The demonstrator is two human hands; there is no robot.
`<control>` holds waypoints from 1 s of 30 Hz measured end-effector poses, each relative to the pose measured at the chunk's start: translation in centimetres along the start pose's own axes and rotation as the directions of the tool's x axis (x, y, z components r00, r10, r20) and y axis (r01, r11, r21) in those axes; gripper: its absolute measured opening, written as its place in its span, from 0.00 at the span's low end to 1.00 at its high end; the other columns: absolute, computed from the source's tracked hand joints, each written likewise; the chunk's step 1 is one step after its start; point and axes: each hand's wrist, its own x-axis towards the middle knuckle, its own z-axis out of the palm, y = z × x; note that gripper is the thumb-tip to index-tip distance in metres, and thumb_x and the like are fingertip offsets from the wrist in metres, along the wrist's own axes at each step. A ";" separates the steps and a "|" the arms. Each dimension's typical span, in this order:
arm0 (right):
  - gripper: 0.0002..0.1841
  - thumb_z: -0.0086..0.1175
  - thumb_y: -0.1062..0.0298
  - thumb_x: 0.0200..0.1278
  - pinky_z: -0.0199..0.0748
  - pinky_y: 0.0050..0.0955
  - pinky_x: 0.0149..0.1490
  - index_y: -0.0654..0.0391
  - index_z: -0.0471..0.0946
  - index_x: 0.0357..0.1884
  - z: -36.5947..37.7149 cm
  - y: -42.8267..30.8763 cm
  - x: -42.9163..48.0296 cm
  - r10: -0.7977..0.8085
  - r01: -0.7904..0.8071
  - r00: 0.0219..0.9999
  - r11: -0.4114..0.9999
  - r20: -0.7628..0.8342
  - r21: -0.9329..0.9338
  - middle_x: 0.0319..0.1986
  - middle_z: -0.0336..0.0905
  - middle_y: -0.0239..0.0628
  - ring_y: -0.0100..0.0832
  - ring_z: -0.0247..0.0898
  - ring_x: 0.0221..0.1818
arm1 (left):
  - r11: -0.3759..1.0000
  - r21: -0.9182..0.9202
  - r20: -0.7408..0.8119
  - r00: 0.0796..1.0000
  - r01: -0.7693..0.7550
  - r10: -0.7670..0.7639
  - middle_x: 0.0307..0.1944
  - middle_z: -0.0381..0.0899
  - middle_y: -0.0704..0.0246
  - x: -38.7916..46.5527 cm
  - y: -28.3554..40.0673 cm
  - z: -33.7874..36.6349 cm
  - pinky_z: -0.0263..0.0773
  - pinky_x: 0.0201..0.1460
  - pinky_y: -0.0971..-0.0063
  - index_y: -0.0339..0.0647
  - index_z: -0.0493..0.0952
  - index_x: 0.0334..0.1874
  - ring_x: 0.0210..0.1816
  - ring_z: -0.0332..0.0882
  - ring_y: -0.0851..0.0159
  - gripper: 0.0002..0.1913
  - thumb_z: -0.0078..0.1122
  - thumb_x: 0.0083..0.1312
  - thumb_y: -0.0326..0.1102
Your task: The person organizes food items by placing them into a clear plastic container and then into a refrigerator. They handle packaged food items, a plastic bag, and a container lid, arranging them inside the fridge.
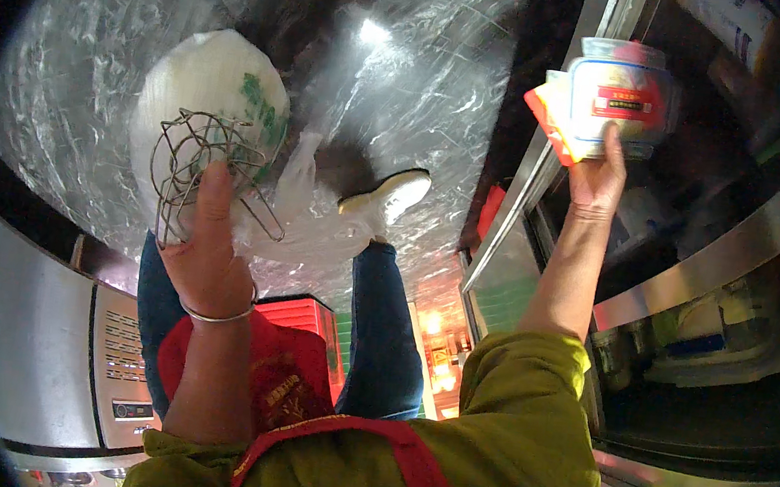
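In my left hand (pixel 209 239) is a bent-wire rack (pixel 193 144), with the thumb laid over its wires. A bulging white plastic bag (pixel 194 70) with green print sits just beyond the rack; whether the same fingers hold it is hidden. Thin translucent plastic (pixel 300 170) trails to its right. At the far right my raised right hand (pixel 601 169) grips a clear plastic package (pixel 621 75) whose red label bears writing. Pressed against the package's left side is a red and yellow packet (pixel 553 114). Motion blurs both slightly.
Grey marbled flooring (pixel 437 70) lies below, with my white shoe (pixel 395 194) on it. Along the right runs a metal-framed edge (pixel 515 207) beside dark shelving (pixel 694 332) with goods. A stainless steel cabinet (pixel 32 320) with a vent panel stands at left.
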 end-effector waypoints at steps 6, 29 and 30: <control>0.24 0.61 0.76 0.60 0.70 0.42 0.63 0.63 0.71 0.60 3.6 3.7 -4.3 0.010 0.011 0.981 0.994 0.195 -0.105 0.54 0.77 0.41 0.37 0.75 0.56 | 0.996 -0.067 0.012 0.998 0.065 -0.064 0.51 0.80 0.63 -0.2 -0.5 -0.1 0.71 0.57 0.73 0.29 0.76 0.55 0.52 0.77 0.68 0.15 0.58 0.67 0.24; 0.25 0.50 0.64 0.69 0.65 0.48 0.67 0.63 0.66 0.65 2.5 -25.1 -8.5 -0.628 0.613 0.759 0.778 -0.174 -0.135 0.61 0.69 0.50 0.47 0.66 0.61 | 0.992 -0.113 0.131 0.989 -0.058 0.073 0.56 0.79 0.54 -1.7 4.6 3.0 0.65 0.65 0.66 0.36 0.77 0.58 0.59 0.76 0.56 0.22 0.44 0.63 0.17; 0.24 0.49 0.63 0.69 0.65 0.49 0.67 0.64 0.66 0.64 3.2 -25.4 -8.1 -0.702 0.618 0.674 0.706 -0.230 -0.347 0.61 0.68 0.50 0.47 0.66 0.62 | 0.990 -0.138 0.114 0.993 -0.006 0.022 0.56 0.79 0.54 -1.8 5.1 3.2 0.65 0.65 0.66 0.36 0.78 0.58 0.59 0.76 0.56 0.22 0.45 0.63 0.17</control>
